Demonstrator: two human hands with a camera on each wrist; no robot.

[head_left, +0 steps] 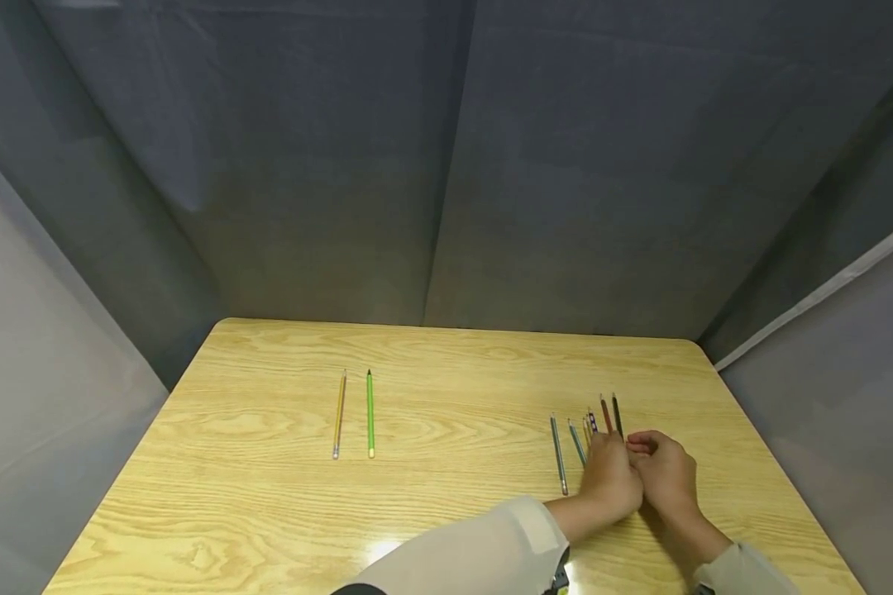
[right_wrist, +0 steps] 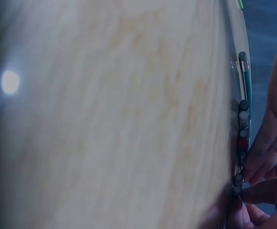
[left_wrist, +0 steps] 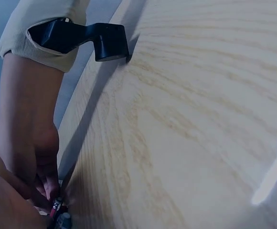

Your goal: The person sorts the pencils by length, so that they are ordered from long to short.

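Note:
Several pencils (head_left: 580,438) lie side by side on the right of the wooden table (head_left: 446,364). Both hands are on their near ends. My left hand (head_left: 603,448) covers the middle of the row, and its fingers (right_wrist: 265,148) reach down onto the pencil ends (right_wrist: 242,125). Next to it, my right hand (head_left: 637,446) curls its fingers (left_wrist: 48,183) and pinches the end of a dark pencil (left_wrist: 57,207) at the row's right side. A yellow pencil (head_left: 339,413) and a green pencil (head_left: 370,413) lie parallel far to the left, apart from both hands.
Grey cloth walls (head_left: 446,165) stand behind and beside the table. Bare wood lies between the two pencil groups. A black camera mount (left_wrist: 100,38) sits on the right wrist, by the pale sleeve (left_wrist: 43,28).

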